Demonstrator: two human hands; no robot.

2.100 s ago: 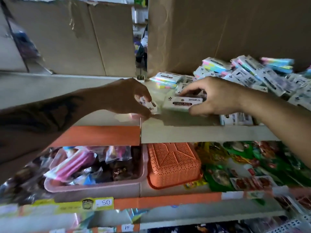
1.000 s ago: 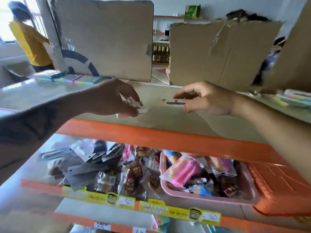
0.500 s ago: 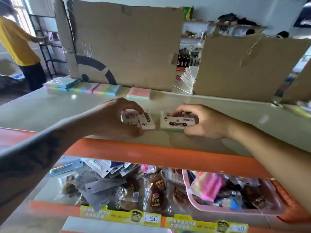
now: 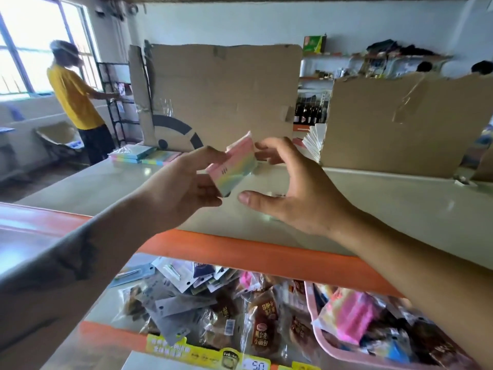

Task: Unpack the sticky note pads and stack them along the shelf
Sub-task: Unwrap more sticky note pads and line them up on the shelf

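Fingers now lifting pad, seemingly unwrapped.

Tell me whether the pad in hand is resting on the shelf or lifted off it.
Lifted. The sticky note pad is tilted in the left hand, above the shelf top.

Just one cam, head-mounted, wide-angle; it looks forward and slightly down across the top shelf toward the cardboard at its back; both hands sit close in, mid-frame; the lower shelf fills the bottom edge, room behind.
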